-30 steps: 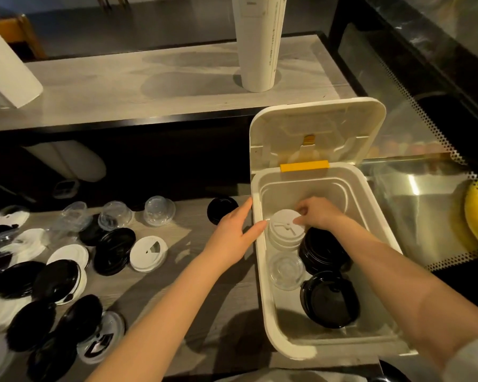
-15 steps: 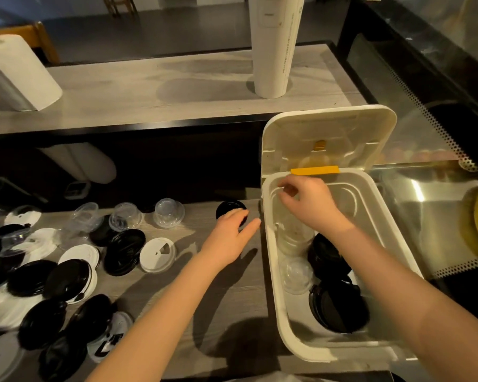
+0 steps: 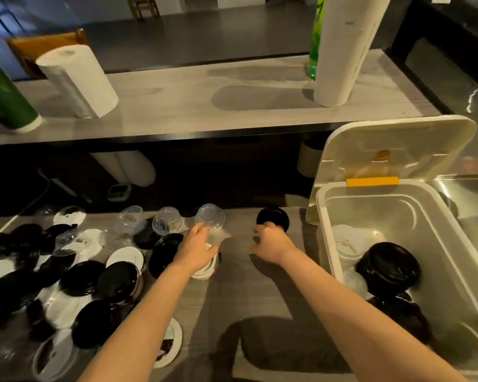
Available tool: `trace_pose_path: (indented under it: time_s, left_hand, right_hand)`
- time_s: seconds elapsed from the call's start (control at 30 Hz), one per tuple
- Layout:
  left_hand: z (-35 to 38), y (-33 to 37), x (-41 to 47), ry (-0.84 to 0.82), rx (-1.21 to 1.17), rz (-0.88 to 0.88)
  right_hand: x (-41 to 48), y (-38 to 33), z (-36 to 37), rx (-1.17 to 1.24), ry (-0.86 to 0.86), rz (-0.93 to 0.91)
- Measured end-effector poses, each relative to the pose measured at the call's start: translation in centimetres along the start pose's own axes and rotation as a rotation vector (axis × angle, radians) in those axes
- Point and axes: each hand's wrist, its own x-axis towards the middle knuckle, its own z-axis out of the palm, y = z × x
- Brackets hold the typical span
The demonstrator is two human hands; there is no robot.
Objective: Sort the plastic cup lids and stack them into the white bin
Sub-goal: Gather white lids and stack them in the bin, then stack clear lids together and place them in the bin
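Observation:
The white bin (image 3: 323,232) stands open at the right with its lid (image 3: 398,144) tipped back. Inside it are a white lid stack (image 3: 348,244), a black lid stack (image 3: 388,267), a clear lid (image 3: 353,282) and more black lids (image 3: 398,312). Several loose black, white and clear lids (image 3: 80,277) cover the table's left side. My left hand (image 3: 199,249) hovers, blurred, over a white lid (image 3: 204,271) by the clear dome lids (image 3: 210,216). My right hand (image 3: 271,244) is outside the bin with loosely curled, empty fingers, just in front of a lone black lid (image 3: 272,219).
A raised shelf (image 3: 204,106) runs behind the table with a paper roll (image 3: 78,84), a green roll (image 3: 3,100) and a tall white tube (image 3: 340,51) on it. A steel surface (image 3: 469,205) lies to the right of the bin.
My right hand has left the bin and moved left toward the lone black lid. My left hand has moved left from the bin's edge to the white lid. The view has shifted left.

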Motion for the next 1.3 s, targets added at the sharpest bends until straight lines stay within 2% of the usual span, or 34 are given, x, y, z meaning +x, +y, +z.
trace_pose_path:
  time_s: [0.07, 0.2, 0.37, 0.47, 0.6, 0.83, 1.07, 1.17, 1.3]
  left_hand:
    - [-0.7, -1.3, 1.0, -0.019, 0.052, -0.004]
    - [-2.2, -2.0, 3.5, -0.065, 0.15, 0.031]
    - [-2.0, -2.3, 5.5, -0.096, 0.126, 0.067]
    - [-1.8, -2.1, 6.2, -0.071, 0.032, 0.086]
    - [-1.9, -1.2, 7.4, -0.056, 0.04, 0.078]
    - [-1.6, -0.7, 8.2, -0.062, 0.155, 0.062]
    - [-1.0, 0.0, 5.9, -0.143, -0.111, -0.027]
    - [-1.6, 0.6, 4.7, -0.051, -0.29, -0.029]
    - [-3.8, 1.8, 3.2, 0.125, -0.379, 0.02]
  right_hand:
    - [0.7, 0.9, 1.2, 0.01, -0.015, 0.084]
    - [1.7, 2.2, 2.5, -0.147, -0.006, 0.161]
    - [1.5, 2.4, 4.0, -0.135, 0.305, 0.095]
    - [1.8, 2.3, 3.9, -0.145, 0.395, 0.109]
    - [3.2, 2.5, 3.6, -0.068, 0.287, 0.176]
    - [3.6, 2.3, 1.8, -0.034, 0.239, 0.185]
    - [1.3, 1.0, 0.6, 0.337, 0.36, 0.166]
    - [0.2, 0.0, -0.3, 0.447, 0.425, 0.114]
    - [-1.4, -1.5, -2.2, 0.479, 0.52, 0.023]
